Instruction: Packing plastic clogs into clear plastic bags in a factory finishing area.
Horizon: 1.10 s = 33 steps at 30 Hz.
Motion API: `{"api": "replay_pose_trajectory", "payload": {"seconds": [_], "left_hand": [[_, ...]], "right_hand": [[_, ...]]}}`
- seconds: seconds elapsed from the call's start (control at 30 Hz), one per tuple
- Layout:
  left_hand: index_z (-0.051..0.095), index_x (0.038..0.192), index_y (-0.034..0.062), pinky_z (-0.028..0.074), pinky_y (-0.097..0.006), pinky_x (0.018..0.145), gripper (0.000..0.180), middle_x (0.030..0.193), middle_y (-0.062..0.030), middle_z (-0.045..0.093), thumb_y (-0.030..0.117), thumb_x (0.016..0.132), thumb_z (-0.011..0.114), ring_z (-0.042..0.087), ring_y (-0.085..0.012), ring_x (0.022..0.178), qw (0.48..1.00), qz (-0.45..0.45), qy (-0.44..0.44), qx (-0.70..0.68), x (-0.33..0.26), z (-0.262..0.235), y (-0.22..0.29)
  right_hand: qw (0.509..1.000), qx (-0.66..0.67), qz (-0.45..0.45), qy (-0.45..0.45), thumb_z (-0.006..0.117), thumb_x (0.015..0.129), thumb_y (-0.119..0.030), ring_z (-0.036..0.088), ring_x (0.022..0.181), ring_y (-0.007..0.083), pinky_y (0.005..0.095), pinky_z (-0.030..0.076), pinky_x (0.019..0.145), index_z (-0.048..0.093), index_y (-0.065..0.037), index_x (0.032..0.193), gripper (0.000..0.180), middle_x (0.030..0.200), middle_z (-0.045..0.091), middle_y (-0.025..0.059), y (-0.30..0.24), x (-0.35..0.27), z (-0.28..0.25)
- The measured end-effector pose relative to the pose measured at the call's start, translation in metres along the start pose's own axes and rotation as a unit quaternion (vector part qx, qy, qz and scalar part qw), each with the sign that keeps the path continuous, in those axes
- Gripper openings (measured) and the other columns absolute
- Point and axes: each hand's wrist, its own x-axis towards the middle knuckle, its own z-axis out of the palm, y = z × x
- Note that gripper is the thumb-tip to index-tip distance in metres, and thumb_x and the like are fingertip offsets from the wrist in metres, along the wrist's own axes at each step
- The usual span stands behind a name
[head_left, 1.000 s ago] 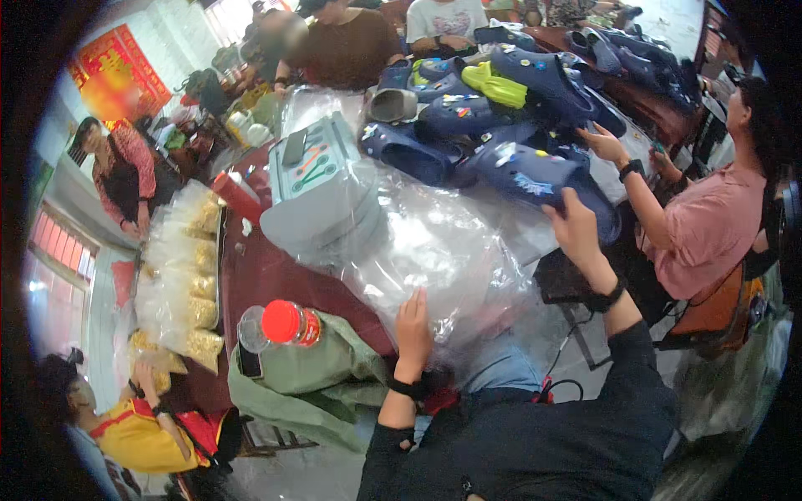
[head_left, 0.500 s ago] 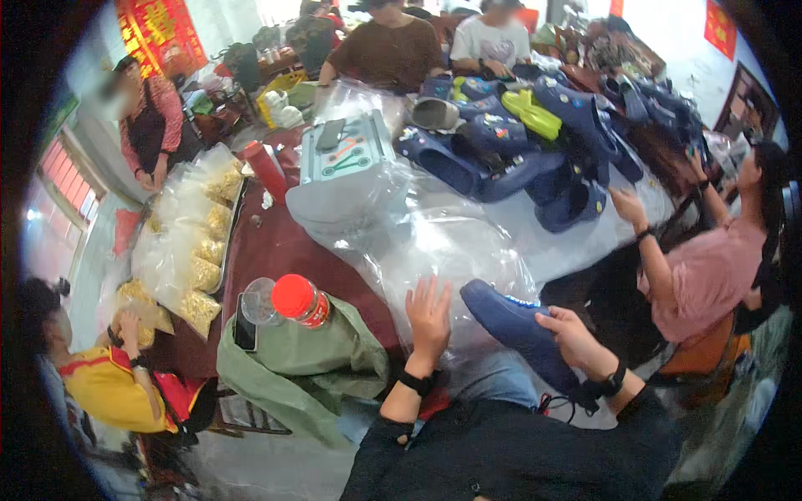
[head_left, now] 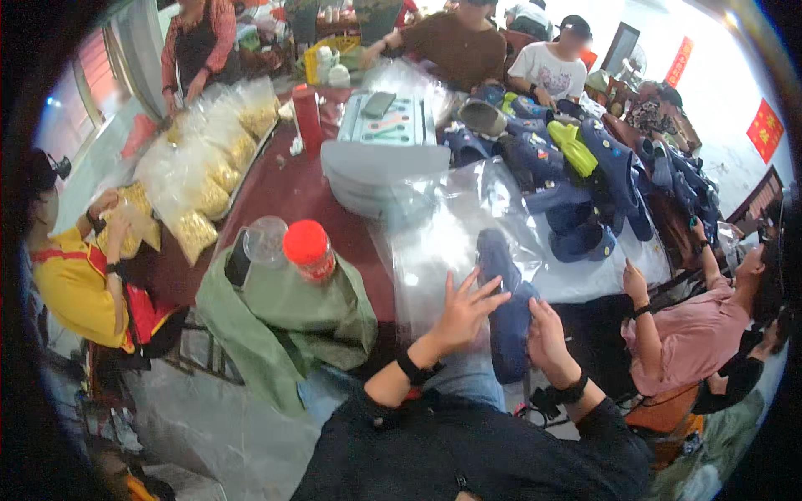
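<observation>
A navy blue foam clog (head_left: 508, 321) stands lengthwise in front of me, its far end over clear plastic bags (head_left: 426, 259). Along its right edge my right hand (head_left: 551, 342) grips it, thumb and fingers at the side. My left hand (head_left: 462, 313) has its fingers spread, the tips at the clog's left edge; whether they touch it I cannot tell. Beyond the bags, to the right, lies a heap of navy clogs (head_left: 568, 209), some with small charms, and one lime-green clog (head_left: 571, 149) on top.
Left of the bags stand a grey plastic box (head_left: 376, 163) and a red-lidded jar (head_left: 307, 249) beside a green cloth (head_left: 334, 309). Filled clear bags (head_left: 209, 196) line the table's left side. A co-worker in pink (head_left: 677, 342) sits close at right; one in yellow (head_left: 79, 292) sits left.
The clog has swung from slanting to nearly upright in view and moved slightly left. My left hand has come right, beside it. The head view has shifted.
</observation>
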Motion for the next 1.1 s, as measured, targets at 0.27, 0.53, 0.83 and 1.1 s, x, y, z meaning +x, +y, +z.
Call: {"api": "replay_pose_trajectory", "payload": {"seconds": [0.27, 0.53, 0.83, 1.1], "left_hand": [[0.055, 0.127, 0.0222, 0.009, -0.062, 0.105, 0.040, 0.143, -0.0102, 0.035, 0.016, 0.087, 0.055, 0.026, -0.0364, 0.135, 0.997, -0.032, 0.017, -0.071, 0.009, -0.010, 0.015], [0.035, 0.141, 0.0143, 0.015, -0.045, 0.111, 0.047, 0.148, -0.0241, 0.015, 0.013, 0.094, 0.042, 0.016, -0.0405, 0.137, 0.964, -0.204, 0.086, -0.149, -0.022, -0.002, -0.009], [0.033, 0.141, 0.0087, 0.038, -0.038, 0.098, 0.051, 0.134, -0.0239, 0.043, 0.002, 0.090, 0.041, 0.046, -0.0367, 0.120, 0.916, -0.250, 0.088, -0.300, -0.027, 0.007, -0.023], [0.040, 0.136, 0.0032, 0.043, -0.038, 0.090, 0.066, 0.115, -0.0249, 0.057, -0.011, 0.071, 0.039, 0.057, -0.0369, 0.101, 0.933, -0.304, 0.092, -0.169, -0.044, 0.001, -0.029]], "right_hand": [[0.993, 0.073, -0.077, -0.052, 0.046, 0.097, -0.019, 0.059, 0.099, 0.0163, 0.0318, 0.048, 0.086, 0.051, -0.003, 0.117, 0.026, 0.110, 0.060, 0.0071, 0.013, 0.016, 0.006], [0.983, 0.176, -0.017, -0.050, 0.045, 0.097, -0.026, 0.054, 0.109, 0.0195, 0.0356, 0.042, 0.096, 0.048, -0.005, 0.125, 0.035, 0.121, 0.056, 0.0073, 0.039, 0.036, 0.006], [0.982, 0.153, -0.052, -0.102, 0.048, 0.094, -0.016, 0.058, 0.098, 0.0169, 0.0320, 0.048, 0.085, 0.055, -0.005, 0.111, 0.021, 0.106, 0.061, 0.0048, 0.070, 0.052, 0.028], [0.967, 0.221, -0.043, -0.119, 0.042, 0.098, -0.026, 0.051, 0.110, 0.0194, 0.0318, 0.038, 0.097, 0.047, -0.001, 0.124, 0.036, 0.121, 0.055, 0.0078, 0.054, 0.092, 0.024]]}}
